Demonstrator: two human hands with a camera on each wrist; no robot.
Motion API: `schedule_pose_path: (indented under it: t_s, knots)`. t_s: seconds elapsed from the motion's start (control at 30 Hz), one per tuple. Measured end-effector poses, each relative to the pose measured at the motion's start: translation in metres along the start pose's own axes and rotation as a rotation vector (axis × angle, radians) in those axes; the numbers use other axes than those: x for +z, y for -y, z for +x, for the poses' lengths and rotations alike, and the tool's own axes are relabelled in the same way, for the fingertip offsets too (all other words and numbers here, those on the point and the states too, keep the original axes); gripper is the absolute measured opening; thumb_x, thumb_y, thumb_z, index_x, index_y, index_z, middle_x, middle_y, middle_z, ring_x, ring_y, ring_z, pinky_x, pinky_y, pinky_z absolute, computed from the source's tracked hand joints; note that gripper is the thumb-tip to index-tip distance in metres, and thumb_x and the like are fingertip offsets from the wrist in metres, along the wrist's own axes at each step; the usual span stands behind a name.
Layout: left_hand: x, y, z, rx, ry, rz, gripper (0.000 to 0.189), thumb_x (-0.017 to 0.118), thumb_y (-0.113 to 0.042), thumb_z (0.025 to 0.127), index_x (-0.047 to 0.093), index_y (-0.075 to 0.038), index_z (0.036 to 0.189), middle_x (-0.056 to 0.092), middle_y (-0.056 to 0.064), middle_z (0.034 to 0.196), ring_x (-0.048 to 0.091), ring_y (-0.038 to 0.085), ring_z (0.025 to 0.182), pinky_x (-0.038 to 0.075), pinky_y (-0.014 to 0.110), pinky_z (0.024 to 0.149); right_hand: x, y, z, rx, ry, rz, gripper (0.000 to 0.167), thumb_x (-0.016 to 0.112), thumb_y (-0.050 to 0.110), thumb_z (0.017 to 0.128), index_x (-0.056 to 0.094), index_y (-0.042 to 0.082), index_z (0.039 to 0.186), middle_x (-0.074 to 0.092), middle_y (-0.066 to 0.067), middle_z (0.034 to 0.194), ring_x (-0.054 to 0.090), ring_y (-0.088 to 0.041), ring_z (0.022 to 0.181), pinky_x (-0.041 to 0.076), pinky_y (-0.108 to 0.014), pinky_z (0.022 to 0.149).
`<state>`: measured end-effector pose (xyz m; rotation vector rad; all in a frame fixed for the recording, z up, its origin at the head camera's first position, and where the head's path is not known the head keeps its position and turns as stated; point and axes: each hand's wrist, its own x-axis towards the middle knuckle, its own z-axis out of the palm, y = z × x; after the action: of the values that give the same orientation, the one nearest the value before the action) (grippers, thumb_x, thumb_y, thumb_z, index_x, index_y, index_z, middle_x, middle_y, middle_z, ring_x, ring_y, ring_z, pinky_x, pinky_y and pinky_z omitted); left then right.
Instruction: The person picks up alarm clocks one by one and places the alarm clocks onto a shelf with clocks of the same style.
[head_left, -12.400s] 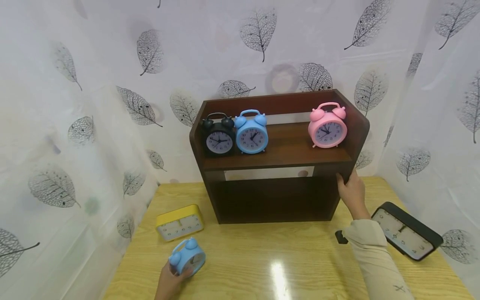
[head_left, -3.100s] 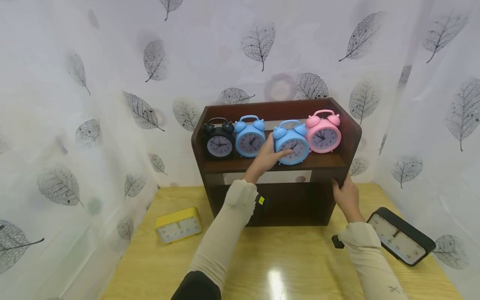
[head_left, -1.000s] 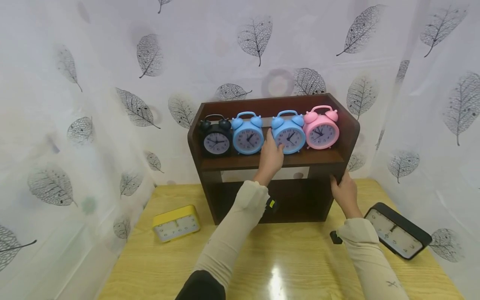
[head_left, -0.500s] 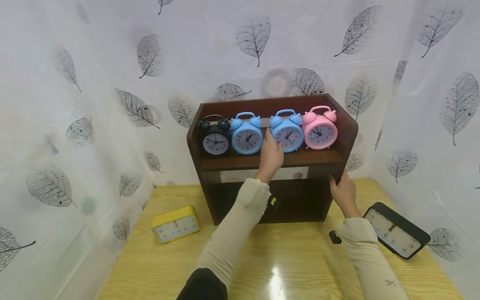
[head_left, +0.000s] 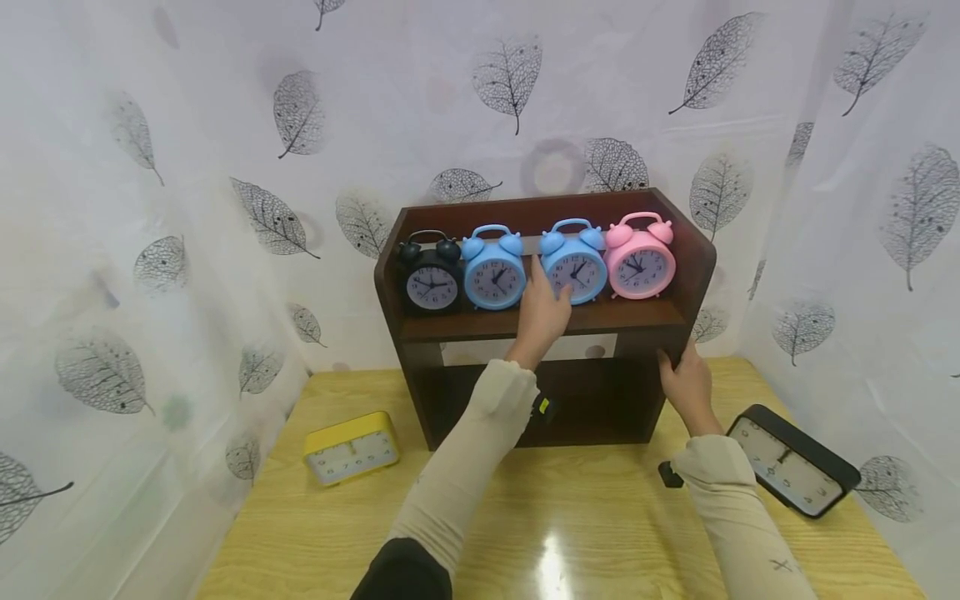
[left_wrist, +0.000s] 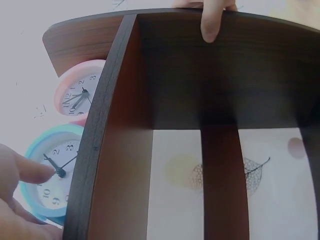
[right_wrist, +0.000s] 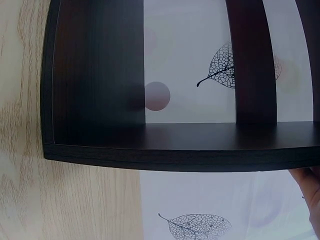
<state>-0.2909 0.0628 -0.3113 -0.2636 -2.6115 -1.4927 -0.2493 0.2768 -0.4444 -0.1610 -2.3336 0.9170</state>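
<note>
My left hand (head_left: 542,312) is at the left side of a light blue alarm clock (head_left: 581,273) on the upper board of a dark brown shelf (head_left: 540,321). Its thumb overlaps the clock's dial, spread from the straight index finger; the left wrist view also shows the thumb (left_wrist: 37,171) over the dial. To that clock's right sits a pink alarm clock (head_left: 642,268). A second blue alarm clock (head_left: 495,275) and a black one (head_left: 431,283) stand on the left. My right hand (head_left: 688,387) grips the shelf's right side panel, thumb on the inner face.
A yellow rectangular clock (head_left: 352,448) lies on the wooden table (head_left: 600,533) left of the shelf. A larger black rectangular clock (head_left: 795,462) is at the right, beside my right forearm. Leaf-patterned sheeting (head_left: 337,150) surrounds the table at the back and sides.
The blue clock came up from the table in my left hand onto the upper board, beside the pink one, and was pushed back. Just now the thumb has spread slightly. My right hand kept its grip.
</note>
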Motion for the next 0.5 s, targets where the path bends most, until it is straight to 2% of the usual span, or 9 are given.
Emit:
schedule_pose_path:
  t_s: [0.1,0.23,0.5]
  knots:
    - [-0.001,0.0,-0.003,0.012,-0.004,-0.021,0.074,0.052,-0.024,0.096,0.005,-0.011,0.152,0.025,0.014,0.154,0.029,0.029,0.141,0.029,0.042,0.113,0.0,-0.001,0.0,0.004,0.004,-0.005,0.042,0.055,0.011,0.087,0.044,-0.014,0.119,0.054,-0.045,0.101,0.05,-0.062,0.092,0.037,-0.064,0.079]
    - [-0.004,0.001,-0.009,0.051,-0.01,0.009,0.077,0.054,-0.024,0.095,0.005,-0.011,0.152,0.026,0.014,0.154,0.03,0.028,0.141,0.03,0.041,0.112,0.0,-0.001,0.0,0.007,0.011,-0.007,0.041,0.055,0.011,0.088,0.044,-0.014,0.118,0.053,-0.046,0.102,0.05,-0.062,0.093,0.037,-0.064,0.08]
    - [-0.009,0.007,-0.021,0.203,-0.061,0.069,0.078,0.061,-0.026,0.09,0.015,-0.003,0.149,0.037,0.016,0.148,0.039,0.028,0.136,0.036,0.041,0.108,0.002,-0.002,0.001,-0.005,-0.006,-0.006,0.041,0.055,0.011,0.087,0.044,-0.015,0.118,0.054,-0.045,0.1,0.05,-0.062,0.09,0.037,-0.064,0.078]
